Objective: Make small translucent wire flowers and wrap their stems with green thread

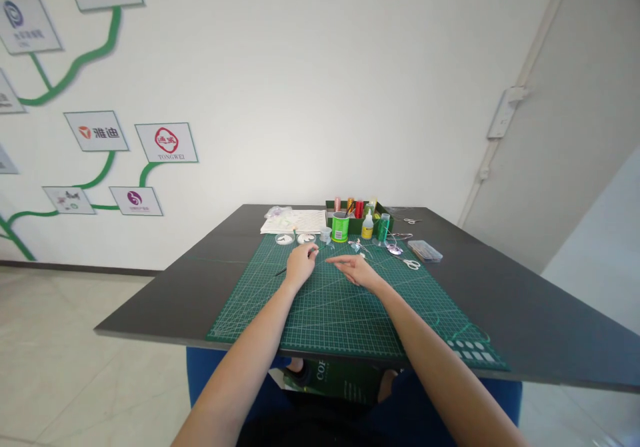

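My left hand (301, 264) is over the green cutting mat (320, 320), its thumb and fingertips pinched together. Whatever sits in that pinch is too small to make out. A thin dark tool (281, 272) shows at the left side of this hand; its kind is unclear. Facing it, my right hand (356, 270) has its fingers stretched out towards the left and holds nothing that I can see. Just beyond the hands are two shallow round dishes, a left dish (285, 240) and a right dish (306, 238), and a small clear cup (325, 235).
Behind stand a green can (340, 227), a yellow glue bottle (367, 226), a green spool (383, 227) and a dark green box (330, 206) with thread spools. White-handled scissors (411, 264) and a clear case (425, 251) lie right. Green thread (470, 330) curls near the front.
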Tool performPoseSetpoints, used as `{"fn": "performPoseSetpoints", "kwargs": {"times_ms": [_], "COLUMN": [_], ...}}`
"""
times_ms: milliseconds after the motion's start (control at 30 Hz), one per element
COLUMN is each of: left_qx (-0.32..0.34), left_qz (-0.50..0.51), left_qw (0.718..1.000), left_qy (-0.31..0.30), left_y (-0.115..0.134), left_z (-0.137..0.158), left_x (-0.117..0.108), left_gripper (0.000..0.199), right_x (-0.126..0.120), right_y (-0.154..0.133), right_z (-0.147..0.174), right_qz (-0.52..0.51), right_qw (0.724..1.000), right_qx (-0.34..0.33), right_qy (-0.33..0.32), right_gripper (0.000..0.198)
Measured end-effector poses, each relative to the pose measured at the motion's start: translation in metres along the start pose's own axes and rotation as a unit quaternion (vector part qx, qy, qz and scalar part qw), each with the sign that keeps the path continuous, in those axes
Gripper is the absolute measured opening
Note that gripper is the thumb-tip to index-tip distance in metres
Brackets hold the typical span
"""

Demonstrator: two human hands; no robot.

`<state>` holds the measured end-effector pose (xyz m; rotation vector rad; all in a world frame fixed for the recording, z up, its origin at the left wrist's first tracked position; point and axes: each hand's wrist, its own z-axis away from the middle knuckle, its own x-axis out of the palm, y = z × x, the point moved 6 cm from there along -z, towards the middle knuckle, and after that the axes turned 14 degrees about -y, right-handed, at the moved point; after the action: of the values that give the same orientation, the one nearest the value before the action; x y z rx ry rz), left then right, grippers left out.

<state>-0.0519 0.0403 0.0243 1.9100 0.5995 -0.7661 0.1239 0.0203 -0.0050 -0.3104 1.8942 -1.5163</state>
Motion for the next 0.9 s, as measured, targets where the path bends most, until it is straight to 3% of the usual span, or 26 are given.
{"fn": "performPoseSetpoints", "kwargs": {"times_ms": [367,667,900], "left_qx": [0.038,0.082,0.14], "left_qz": [-0.049,-0.11,-0.103], "left_qw": [0.997,0.984,0.972], "left_qy": [-0.043,-0.112,-0.156], "left_y": [0.006,0.017,0.029], "left_z": [0.003,0.009,0.014], "left_x": [0.013,0.025,0.032], "left_gripper": [0.022,0.025,0.025], "right_x": [0.009,-0.011,-0.03], "right_y": [-0.013,-0.042,-0.055], "right_z": [-0.005,-0.001,0.005], "right_qz": [0.026,0.036,0.029], "right_qw": [0.999,0.998,0.998], "right_qx": [-0.003,-0.042,-0.055], "right_qy": [-0.021,-0.007,-0.01], "right_gripper": [0.053,0.049,0.054]}}
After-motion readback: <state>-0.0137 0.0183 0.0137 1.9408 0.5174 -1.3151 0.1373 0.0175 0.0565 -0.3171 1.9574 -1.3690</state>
